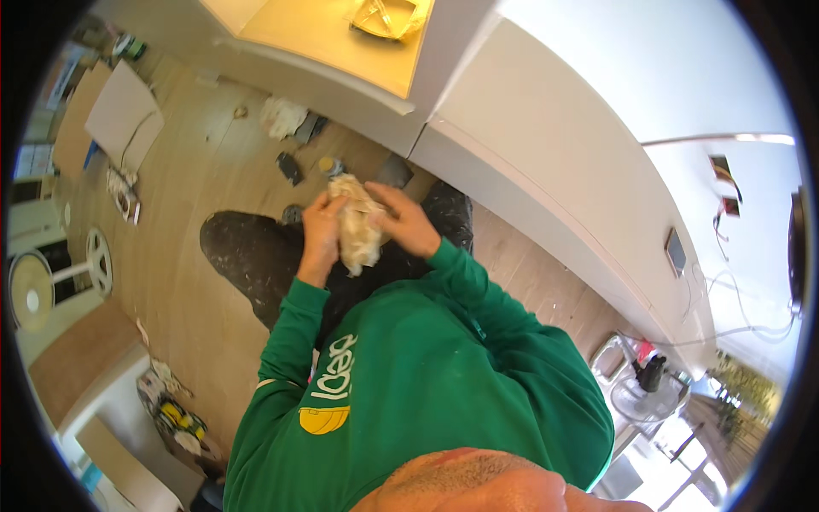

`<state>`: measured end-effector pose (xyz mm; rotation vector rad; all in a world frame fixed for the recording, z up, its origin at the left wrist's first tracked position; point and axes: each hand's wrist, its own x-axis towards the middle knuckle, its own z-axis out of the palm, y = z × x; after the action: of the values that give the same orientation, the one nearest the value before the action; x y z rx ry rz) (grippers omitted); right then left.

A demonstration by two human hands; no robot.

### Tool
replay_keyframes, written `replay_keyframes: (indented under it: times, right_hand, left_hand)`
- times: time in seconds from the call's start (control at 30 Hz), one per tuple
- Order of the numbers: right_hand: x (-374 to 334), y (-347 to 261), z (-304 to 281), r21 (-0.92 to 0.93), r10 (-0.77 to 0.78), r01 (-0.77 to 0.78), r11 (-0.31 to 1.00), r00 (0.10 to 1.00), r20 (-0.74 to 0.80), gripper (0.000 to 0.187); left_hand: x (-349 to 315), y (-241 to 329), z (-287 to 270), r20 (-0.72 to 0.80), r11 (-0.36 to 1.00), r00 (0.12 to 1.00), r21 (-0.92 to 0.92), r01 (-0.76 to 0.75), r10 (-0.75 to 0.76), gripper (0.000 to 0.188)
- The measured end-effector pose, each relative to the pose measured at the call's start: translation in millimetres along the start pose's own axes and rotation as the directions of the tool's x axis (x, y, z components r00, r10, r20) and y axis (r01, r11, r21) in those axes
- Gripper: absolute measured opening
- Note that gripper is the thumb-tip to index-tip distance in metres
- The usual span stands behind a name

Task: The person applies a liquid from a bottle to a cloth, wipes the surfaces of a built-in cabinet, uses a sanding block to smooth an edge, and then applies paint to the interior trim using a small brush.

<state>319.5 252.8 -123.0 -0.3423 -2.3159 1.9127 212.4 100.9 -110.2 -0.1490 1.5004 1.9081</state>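
Observation:
A crumpled cream-coloured rag (358, 229) is held between my hands, above my lap. My left hand (322, 232) is closed round its left side, with the thumb lying over the cloth. From the right, my right hand (408, 224) takes the rag's upper edge between thumb and fingers; parts of those fingers are hidden by the cloth. Just beyond the rag a small can with a yellowish top (329, 165) stands on the floor. Under my hands are my bent knees in dark, spotted trousers (247, 252).
A long pale cabinet (529, 145) runs along the right, with a lit yellow compartment (341, 43) ahead. On the floor are a dark object (290, 168) and a whitish crumpled heap (283, 117). A white spool-like piece (98, 262) and boards (124, 119) are at left.

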Motion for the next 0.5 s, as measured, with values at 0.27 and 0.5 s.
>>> replay_keyframes:
  times: [0.27, 0.5]
  right_hand:
    - [-61, -112, -135, -0.046, -0.027, 0.009, 0.999, 0.918, -0.397, 0.061]
    - [55, -63, -278, -0.745, -0.227, -0.201, 0.636, 0.874, -0.43, 0.046]
  left_hand:
    - [-38, 61, 69, 0.501, 1.0, 0.865, 0.018, 0.013, -0.021, 0.051]
    - [26, 47, -10, 0.187, 0.914, 0.982, 0.4, -0.066, -0.011, 0.036]
